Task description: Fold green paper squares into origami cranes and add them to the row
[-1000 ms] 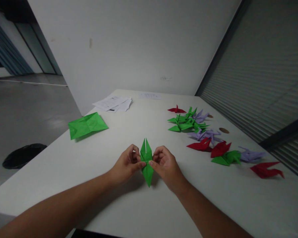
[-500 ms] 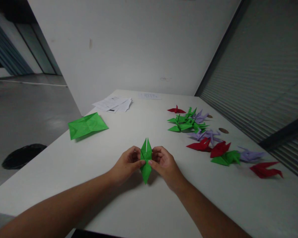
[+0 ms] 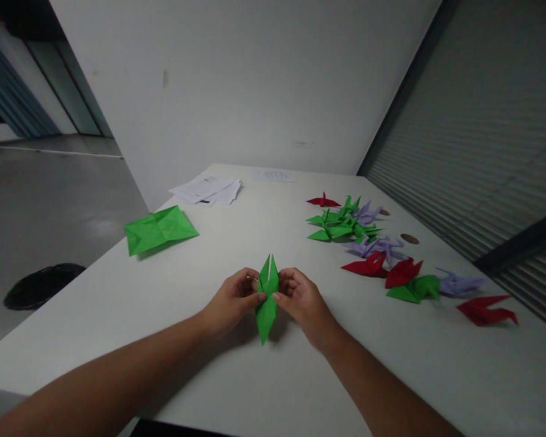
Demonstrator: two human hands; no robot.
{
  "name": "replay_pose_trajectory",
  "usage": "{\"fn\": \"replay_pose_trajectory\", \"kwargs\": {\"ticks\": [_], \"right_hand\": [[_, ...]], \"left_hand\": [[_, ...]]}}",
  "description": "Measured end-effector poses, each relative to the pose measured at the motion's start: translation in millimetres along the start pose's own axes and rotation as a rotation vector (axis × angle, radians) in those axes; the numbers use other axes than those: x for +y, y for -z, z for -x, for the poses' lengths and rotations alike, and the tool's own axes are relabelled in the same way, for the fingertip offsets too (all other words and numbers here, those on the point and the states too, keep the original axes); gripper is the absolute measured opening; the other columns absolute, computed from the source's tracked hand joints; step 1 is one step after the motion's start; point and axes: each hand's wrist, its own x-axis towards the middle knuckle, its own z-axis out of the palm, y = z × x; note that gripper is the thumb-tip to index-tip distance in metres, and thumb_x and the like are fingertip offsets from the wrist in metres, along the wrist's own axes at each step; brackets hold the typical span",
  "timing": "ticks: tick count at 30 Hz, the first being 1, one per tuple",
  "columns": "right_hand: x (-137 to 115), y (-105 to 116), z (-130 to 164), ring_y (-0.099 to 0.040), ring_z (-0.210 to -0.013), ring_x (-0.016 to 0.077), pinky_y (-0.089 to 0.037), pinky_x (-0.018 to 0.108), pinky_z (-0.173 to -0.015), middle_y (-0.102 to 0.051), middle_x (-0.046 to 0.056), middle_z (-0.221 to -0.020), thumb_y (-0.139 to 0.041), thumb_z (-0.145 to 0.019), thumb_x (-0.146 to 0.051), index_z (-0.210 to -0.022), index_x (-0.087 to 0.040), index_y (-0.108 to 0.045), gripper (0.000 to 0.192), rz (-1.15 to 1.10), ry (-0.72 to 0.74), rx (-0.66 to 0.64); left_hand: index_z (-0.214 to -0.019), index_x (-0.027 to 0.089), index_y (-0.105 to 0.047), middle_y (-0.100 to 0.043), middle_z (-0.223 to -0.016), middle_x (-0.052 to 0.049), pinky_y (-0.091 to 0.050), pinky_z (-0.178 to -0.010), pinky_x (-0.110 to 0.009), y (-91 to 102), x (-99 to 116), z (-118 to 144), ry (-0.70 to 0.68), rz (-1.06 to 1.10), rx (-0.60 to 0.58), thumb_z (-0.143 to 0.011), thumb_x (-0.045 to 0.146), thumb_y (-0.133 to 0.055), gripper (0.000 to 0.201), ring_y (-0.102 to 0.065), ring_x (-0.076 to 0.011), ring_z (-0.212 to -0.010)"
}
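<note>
A green folded origami paper (image 3: 267,312) is held just above the table between my two hands. It is a long diamond, with two narrow points side by side at the far end and one wider point towards me. My left hand (image 3: 237,296) pinches its left edge, thumb on the near face and fingers behind. On the opposite edge, my right hand (image 3: 300,297) grips it the same way, thumb tip near the middle. The fingertips behind the paper are partly hidden.
Finished paper cranes in green (image 3: 330,232), red (image 3: 488,311) and purple (image 3: 459,283) lie along the right side of the white table (image 3: 164,358). Creased green paper (image 3: 161,230) lies at left, with printed sheets (image 3: 207,190) behind. A black-lined bin (image 3: 43,285) stands beyond the left edge.
The near point of the green folded paper has swung down towards me and slightly left, so the piece looks longer. Both hands keep their hold in nearly the same place.
</note>
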Motion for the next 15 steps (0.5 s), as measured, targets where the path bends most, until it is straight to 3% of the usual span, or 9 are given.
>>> {"fn": "replay_pose_trajectory", "kwargs": {"ticks": [8,15], "right_hand": [[-7,5,-2,-0.064,-0.099,0.0209,-0.054,0.035,-0.084,-0.069,0.005,-0.113,-0.076,-0.081,-0.028,-0.122,-0.028,-0.065,0.042,-0.087,0.052,0.064],[-6,11,-4,-0.064,-0.097,0.0214,-0.055,0.036,-0.083,-0.068,0.005,-0.105,-0.079,-0.078,-0.029,-0.127,-0.029,-0.063,0.051,-0.020,0.111,0.052]], "left_hand": [[-0.100,0.016,-0.073,-0.066,-0.079,-0.003,-0.046,-0.070,-0.030,-0.3,0,2,0.067,-0.001,-0.031,-0.074,0.033,-0.088,0.035,-0.060,-0.0154,-0.072],[-0.102,0.016,-0.074,-0.064,-0.077,-0.001,-0.045,-0.066,-0.028,1.0,-1,2,0.090,-0.004,-0.041,-0.073,0.037,-0.089,0.039,-0.058,-0.0140,-0.069]]}}
